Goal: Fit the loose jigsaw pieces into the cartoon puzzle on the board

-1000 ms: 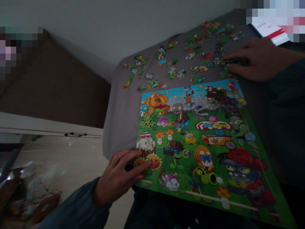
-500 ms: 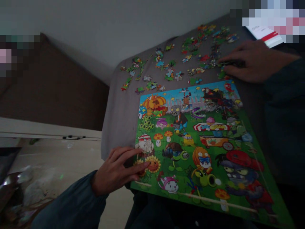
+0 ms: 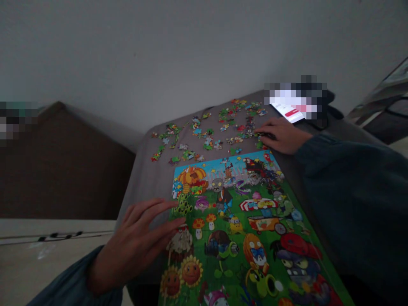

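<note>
A jigsaw board [image 3: 204, 229] with bright cartoon plants and zombies lies in front of me, its lower part cut off by the picture's edge. My left hand [image 3: 140, 238] is open at the board's left edge, its fingers stretched out and apart, with the tips over the green pea plant picture. Beyond the top edge, loose puzzle pieces [image 3: 208, 142] are scattered in clusters. My right hand [image 3: 283, 135] rests low at the right end of these pieces. Its thumb and forefinger are apart, their tips by a piece cluster [image 3: 249, 129]; no held piece shows.
The pieces and board are on a grey cloth-covered surface [image 3: 137, 195]. A lit screen [image 3: 295, 114] stands past my right hand, partly pixelated. A grey wall [image 3: 191, 55] rises behind. To the left are a dark brown panel [image 3: 63, 170] and a pale floor [image 3: 57, 263].
The view has tilted up, so the board sits lower in it. My left hand has slid from the sunflower picture up the left edge. My right hand stays by the same pieces.
</note>
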Tool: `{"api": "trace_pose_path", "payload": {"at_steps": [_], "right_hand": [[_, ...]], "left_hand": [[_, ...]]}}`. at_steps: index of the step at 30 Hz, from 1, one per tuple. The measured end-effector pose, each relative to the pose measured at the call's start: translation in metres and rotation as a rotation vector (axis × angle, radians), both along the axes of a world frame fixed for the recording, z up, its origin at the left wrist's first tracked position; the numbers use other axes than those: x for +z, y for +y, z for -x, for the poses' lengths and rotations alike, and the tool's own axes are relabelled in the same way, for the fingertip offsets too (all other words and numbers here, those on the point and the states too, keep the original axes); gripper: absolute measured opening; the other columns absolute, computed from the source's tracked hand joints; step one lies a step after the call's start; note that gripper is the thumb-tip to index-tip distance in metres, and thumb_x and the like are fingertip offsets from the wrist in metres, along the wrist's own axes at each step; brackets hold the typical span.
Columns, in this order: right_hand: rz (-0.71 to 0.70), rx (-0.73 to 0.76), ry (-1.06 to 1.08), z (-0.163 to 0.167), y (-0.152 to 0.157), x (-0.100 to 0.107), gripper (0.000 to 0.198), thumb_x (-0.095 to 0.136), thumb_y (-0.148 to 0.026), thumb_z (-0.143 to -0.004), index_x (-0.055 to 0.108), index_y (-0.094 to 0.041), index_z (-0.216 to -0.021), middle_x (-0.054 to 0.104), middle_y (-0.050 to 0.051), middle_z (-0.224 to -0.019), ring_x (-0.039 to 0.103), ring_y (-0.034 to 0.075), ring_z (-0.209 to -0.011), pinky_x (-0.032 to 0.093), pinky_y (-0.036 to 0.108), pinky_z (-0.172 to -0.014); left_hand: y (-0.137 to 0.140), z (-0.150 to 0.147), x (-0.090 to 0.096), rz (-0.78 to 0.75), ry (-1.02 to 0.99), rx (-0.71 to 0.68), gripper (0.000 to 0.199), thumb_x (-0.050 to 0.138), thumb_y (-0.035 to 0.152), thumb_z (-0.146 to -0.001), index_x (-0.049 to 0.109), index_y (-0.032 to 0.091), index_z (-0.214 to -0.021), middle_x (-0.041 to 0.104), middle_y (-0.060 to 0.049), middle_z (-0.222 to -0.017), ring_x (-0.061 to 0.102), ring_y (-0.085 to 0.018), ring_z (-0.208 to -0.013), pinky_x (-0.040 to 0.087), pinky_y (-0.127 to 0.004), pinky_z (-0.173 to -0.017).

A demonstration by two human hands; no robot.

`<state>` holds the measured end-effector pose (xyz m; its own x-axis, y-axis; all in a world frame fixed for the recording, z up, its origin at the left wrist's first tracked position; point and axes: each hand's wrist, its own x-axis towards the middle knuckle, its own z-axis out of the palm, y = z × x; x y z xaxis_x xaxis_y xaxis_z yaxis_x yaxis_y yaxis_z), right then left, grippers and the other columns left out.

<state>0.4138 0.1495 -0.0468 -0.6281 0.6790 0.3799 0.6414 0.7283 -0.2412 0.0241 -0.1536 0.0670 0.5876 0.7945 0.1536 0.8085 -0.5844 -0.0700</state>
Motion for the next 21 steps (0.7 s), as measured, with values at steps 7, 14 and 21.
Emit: {"api": "trace_pose_path", "payload": {"at_steps": [7, 14, 21], "right_hand": [[0.083, 0.009, -0.042, 0.002, -0.004, 0.007, 0.042, 0.049, -0.036, -0.094, 0.072, -0.02, -0.124, 0.066, 0.015, -0.114, 0.06, 0.032, -0.104, 0.048, 0.054, -0.096], [0.115, -0.013, -0.041, 0.008, -0.013, 0.016, 0.04, 0.047, -0.032, -0.097, 0.069, -0.019, -0.128, 0.063, 0.015, -0.119, 0.057, 0.031, -0.109, 0.047, 0.051, -0.1], [0.095, -0.074, -0.06, 0.013, -0.019, 0.017, 0.038, 0.047, -0.028, -0.098, 0.067, -0.021, -0.129, 0.061, 0.015, -0.124, 0.057, 0.029, -0.112, 0.048, 0.05, -0.101]], "left_hand": [[0.121, -0.009, -0.002, 0.085, -0.052, 0.114, 0.04, 0.038, 0.045, -0.106, 0.066, 0.029, -0.13, 0.058, -0.007, -0.141, 0.05, -0.027, -0.133, 0.04, -0.051, -0.113], [0.161, -0.005, -0.055, 0.171, -0.054, 0.221, 0.066, 0.023, 0.061, -0.105, 0.053, 0.019, -0.146, 0.045, -0.013, -0.158, 0.039, -0.03, -0.147, 0.039, -0.051, -0.117], [0.156, 0.025, -0.093, 0.17, -0.015, 0.257, 0.062, 0.023, 0.059, -0.105, 0.032, 0.029, -0.159, 0.032, -0.006, -0.165, 0.028, -0.029, -0.153, 0.031, -0.048, -0.12]]}}
